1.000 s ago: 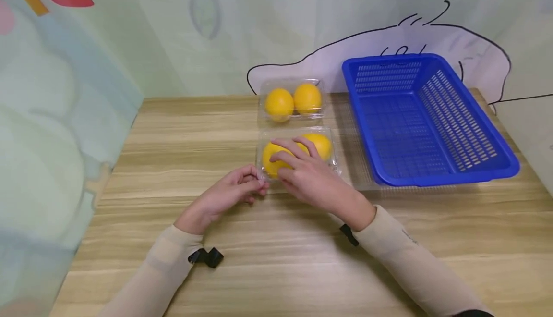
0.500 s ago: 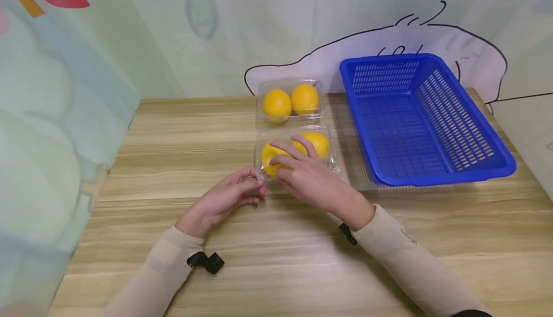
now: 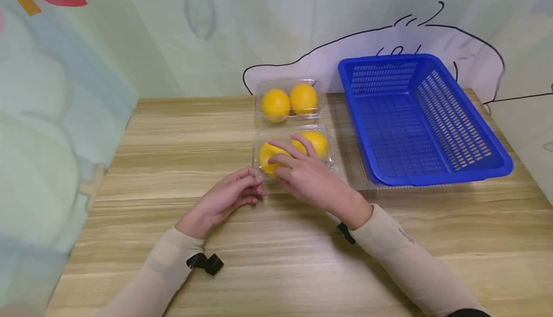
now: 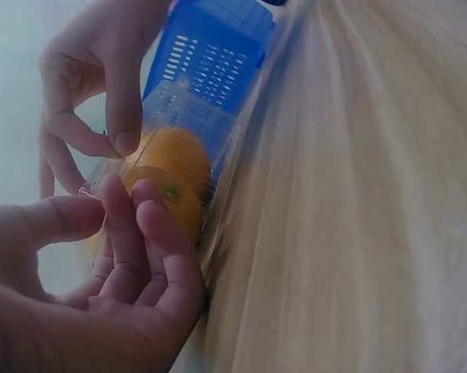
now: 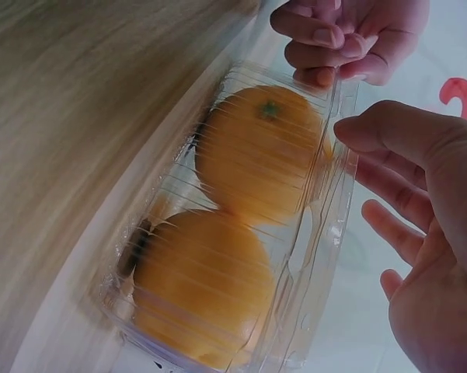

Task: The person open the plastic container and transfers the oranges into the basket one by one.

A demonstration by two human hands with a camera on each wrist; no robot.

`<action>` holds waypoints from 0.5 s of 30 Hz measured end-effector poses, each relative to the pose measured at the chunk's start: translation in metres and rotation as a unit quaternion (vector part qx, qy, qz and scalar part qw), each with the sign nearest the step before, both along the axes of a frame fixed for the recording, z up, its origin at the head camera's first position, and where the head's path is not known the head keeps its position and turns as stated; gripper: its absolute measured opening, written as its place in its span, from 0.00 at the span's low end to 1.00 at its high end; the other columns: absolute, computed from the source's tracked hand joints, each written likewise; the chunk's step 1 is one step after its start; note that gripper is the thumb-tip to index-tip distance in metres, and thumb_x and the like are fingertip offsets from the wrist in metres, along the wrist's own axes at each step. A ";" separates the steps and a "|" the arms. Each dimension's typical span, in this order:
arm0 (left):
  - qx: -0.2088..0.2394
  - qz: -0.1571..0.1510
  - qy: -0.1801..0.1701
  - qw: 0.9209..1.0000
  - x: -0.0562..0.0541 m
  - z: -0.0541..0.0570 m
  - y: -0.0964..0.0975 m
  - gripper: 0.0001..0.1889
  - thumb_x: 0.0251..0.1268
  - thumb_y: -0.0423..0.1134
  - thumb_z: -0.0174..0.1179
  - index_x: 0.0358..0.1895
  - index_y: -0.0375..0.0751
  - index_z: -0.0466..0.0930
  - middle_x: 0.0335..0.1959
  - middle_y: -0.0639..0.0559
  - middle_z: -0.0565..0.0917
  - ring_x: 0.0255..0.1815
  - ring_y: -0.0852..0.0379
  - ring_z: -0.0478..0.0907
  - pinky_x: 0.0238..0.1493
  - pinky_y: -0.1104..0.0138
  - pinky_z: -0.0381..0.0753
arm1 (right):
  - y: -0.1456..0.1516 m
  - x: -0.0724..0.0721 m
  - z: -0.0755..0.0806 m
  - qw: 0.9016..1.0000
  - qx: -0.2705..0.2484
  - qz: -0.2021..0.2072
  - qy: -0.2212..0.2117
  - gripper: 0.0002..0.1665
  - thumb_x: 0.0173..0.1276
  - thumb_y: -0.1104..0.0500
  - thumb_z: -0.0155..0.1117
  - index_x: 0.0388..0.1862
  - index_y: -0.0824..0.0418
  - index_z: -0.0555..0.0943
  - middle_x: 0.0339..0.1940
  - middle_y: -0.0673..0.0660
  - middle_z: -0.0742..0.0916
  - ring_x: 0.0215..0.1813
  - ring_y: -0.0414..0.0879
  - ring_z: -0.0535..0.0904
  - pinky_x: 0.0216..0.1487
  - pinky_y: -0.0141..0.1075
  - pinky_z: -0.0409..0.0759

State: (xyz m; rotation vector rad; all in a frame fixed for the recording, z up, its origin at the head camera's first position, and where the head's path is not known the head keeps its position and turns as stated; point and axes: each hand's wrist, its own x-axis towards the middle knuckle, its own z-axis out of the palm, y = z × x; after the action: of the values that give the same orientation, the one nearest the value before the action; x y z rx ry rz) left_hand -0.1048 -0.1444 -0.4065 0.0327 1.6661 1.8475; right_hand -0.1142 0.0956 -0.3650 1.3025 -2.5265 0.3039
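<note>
A clear plastic clamshell box [image 3: 331,161] with two oranges [image 5: 256,148] inside lies on the table before me. At its near left corner my left hand [image 3: 226,196] pinches the rim between thumb and fingers. My right hand [image 3: 313,180] reaches over the box's front; its thumb [image 5: 388,132] and index finger pinch the lid's edge close to the left hand, while the other fingers spread above the fruit. In the right wrist view the lid lies down over the oranges. Part of the left orange is hidden behind the right hand in the head view.
Behind this box, against the wall, stands a second clear box [image 3: 288,84] holding two oranges. A blue plastic basket [image 3: 363,129] with slotted walls sits to the right. Everything rests on a wooden table [image 3: 173,158] with printed walls at the back and left.
The hands stay at the box's front left corner with only slight finger movement. The whole head view has shifted a little to the left.
</note>
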 end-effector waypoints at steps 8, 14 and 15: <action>-0.057 -0.003 0.047 0.997 0.002 0.000 0.005 0.07 0.83 0.36 0.48 0.45 0.38 0.74 0.36 0.50 0.82 0.41 0.56 0.83 0.44 0.66 0.85 | 0.004 -0.001 -0.001 1.000 -0.017 0.008 0.014 0.06 0.68 0.61 0.76 0.32 0.54 0.87 0.56 0.51 0.89 0.79 0.55 0.71 0.80 0.60 0.59; -0.143 -0.011 0.107 0.984 0.001 0.005 0.008 0.12 0.82 0.39 0.51 0.53 0.30 0.74 0.36 0.47 0.81 0.38 0.56 0.82 0.43 0.68 0.84 | 0.008 -0.002 0.000 1.000 -0.028 0.008 0.008 0.03 0.70 0.60 0.76 0.35 0.54 0.89 0.56 0.52 0.89 0.79 0.56 0.71 0.80 0.60 0.61; -0.158 -0.012 0.121 0.980 0.001 0.006 0.008 0.13 0.82 0.39 0.53 0.54 0.29 0.73 0.36 0.46 0.81 0.37 0.56 0.81 0.42 0.68 0.84 | 0.009 -0.003 0.000 1.000 -0.030 0.007 0.007 0.03 0.70 0.60 0.76 0.35 0.54 0.89 0.56 0.52 0.89 0.79 0.56 0.71 0.80 0.59 0.60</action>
State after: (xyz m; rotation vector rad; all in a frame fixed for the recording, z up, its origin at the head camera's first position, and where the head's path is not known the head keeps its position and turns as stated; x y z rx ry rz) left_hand -0.1042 -0.1365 -0.4007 0.1477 2.1015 1.5912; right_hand -0.1170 0.1049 -0.3651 1.2949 -2.4791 0.3682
